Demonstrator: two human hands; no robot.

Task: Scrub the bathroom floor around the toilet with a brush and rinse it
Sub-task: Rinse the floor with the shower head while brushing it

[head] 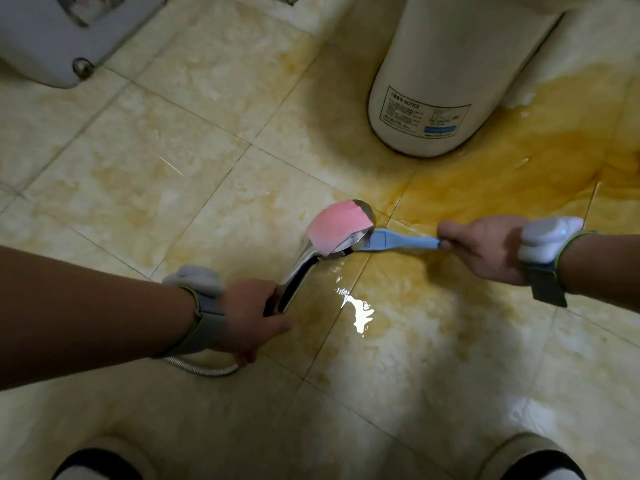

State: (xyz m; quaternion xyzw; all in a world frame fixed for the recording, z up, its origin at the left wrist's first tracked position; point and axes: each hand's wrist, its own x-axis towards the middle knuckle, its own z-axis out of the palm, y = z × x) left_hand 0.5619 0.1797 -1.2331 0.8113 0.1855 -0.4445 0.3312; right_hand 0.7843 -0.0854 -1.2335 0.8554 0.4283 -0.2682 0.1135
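Observation:
My left hand [247, 315] grips the handle of a chrome shower head [341, 225], whose back carries a pink patch and whose face points down at the floor. Its metal hose [201, 368] loops under my left wrist. My right hand [485, 249] holds the light blue handle of a brush [398, 241]; the brush head lies hidden under the shower head. Both tools meet over the wet beige tile floor [173, 174], in front of the white toilet base [446, 74]. Yellow-orange staining [502, 174] spreads across the tiles by the toilet.
A grey-white appliance or bin base [52, 39] stands at the far left. A bright puddle reflection [360, 310] lies just below the shower head. My two feet in slippers [97, 462] [540, 462] show at the bottom edge.

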